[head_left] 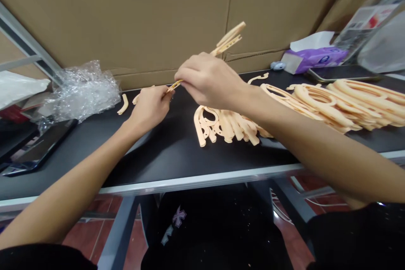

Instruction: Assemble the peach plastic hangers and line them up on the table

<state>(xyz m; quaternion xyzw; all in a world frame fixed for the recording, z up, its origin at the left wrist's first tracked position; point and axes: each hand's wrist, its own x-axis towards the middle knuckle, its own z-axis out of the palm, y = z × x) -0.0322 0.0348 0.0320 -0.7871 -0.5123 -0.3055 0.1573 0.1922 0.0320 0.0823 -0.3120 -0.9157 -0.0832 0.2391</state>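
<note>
My right hand is closed around a long peach-coloured plastic piece that sticks up and to the right above the black table. My left hand pinches the lower end of the same piece just left of the right hand. Below the right hand lies a heap of curved peach plastic pieces. A larger pile of ring-shaped peach pieces lies to the right.
Crumpled clear plastic wrap sits at the back left, with a loose curved piece beside it. A dark tablet-like device lies at the left. A purple tissue pack and cardboard wall stand behind.
</note>
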